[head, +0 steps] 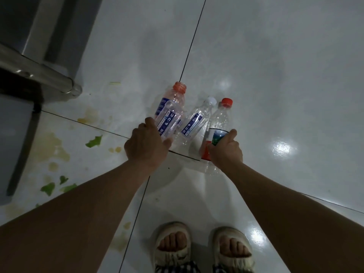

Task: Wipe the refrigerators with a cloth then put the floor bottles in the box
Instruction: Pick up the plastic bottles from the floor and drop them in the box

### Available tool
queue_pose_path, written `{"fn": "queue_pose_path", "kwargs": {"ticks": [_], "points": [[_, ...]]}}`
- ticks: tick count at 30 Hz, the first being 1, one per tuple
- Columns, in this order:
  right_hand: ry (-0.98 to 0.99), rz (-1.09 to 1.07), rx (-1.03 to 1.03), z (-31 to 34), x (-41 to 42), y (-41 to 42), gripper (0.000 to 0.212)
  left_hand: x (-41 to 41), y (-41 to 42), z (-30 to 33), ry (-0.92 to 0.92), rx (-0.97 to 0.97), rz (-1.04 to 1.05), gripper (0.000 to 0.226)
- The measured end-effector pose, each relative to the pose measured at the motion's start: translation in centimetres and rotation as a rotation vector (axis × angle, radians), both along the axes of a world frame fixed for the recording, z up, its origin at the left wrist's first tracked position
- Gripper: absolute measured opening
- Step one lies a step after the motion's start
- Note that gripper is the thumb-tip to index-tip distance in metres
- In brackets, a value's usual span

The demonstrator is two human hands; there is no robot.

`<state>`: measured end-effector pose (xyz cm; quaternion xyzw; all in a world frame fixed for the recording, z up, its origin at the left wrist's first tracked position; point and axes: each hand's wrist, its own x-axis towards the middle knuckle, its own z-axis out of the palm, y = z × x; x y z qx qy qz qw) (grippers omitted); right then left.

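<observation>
**Clear plastic bottles gripped over the tiles**

Clear plastic bottles cluster above the white tiled floor. The left hand curls around a blue-labelled bottle, with an orange-capped bottle just behind it. The right hand grips a red-capped bottle at its label. A white-capped bottle sits between them. Green scraps and yellowish stains mark the floor left, near a grey refrigerator.

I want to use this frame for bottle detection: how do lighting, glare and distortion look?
Head view: dim overall; bright glare spots on the glossy floor; wide-angle lens bends the tile seams and stretches the forearms; the clear bottles look soft and overlap; left hand and right hand cover their lower parts.
</observation>
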<state>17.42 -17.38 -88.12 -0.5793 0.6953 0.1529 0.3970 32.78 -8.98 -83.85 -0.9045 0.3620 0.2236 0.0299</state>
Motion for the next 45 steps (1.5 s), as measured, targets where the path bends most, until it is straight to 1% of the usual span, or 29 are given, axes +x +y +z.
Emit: {"fn": "queue_pose_path", "kwargs": {"ticks": [4, 9, 14, 17, 21, 24, 26, 31, 35, 40, 45], "points": [[-0.018, 0.003, 0.004, 3.1, -1.2, 0.2, 0.066, -0.8, -0.4, 2.5, -0.015, 0.035, -0.026, 0.068], [-0.031, 0.077, -0.063, 10.8, -3.8, -0.6, 0.060, -1.6, -2.1, 9.3, -0.010, 0.063, -0.053, 0.064], [-0.037, 0.170, -0.157, 21.8, -6.1, -3.4, 0.061, -2.7, -5.7, 19.8, 0.015, 0.047, -0.066, 0.057], [-0.022, 0.195, -0.211, 29.2, -7.3, -5.4, 0.059, -3.7, -7.9, 26.9, -0.001, 0.009, -0.114, 0.055], [0.037, 0.283, -0.307, 39.2, -8.8, -7.5, 0.060, -5.4, -10.6, 36.5, -0.012, -0.010, -0.202, 0.051], [0.073, 0.305, -0.362, 46.6, -10.0, -8.3, 0.065, -6.9, -12.3, 43.5, 0.020, -0.066, -0.226, 0.053], [0.114, 0.316, -0.407, 51.3, -11.1, -8.5, 0.064, -8.0, -13.2, 48.0, 0.032, -0.113, -0.254, 0.054], [0.175, 0.208, -0.506, 61.4, -15.1, -7.8, 0.063, -11.4, -14.5, 57.8, 0.019, -0.184, -0.385, 0.056], [0.225, 0.103, -0.580, 67.7, -20.2, -6.9, 0.060, -14.9, -15.6, 64.1, -0.016, -0.241, -0.524, 0.055], [0.283, -0.015, -0.614, 73.7, -28.8, -5.5, 0.060, -21.7, -16.8, 70.5, -0.038, -0.319, -0.658, 0.050], [0.308, -0.099, -0.664, 78.1, -38.5, -4.5, 0.059, -31.4, -18.2, 75.4, -0.083, -0.378, -0.784, 0.048]]}}
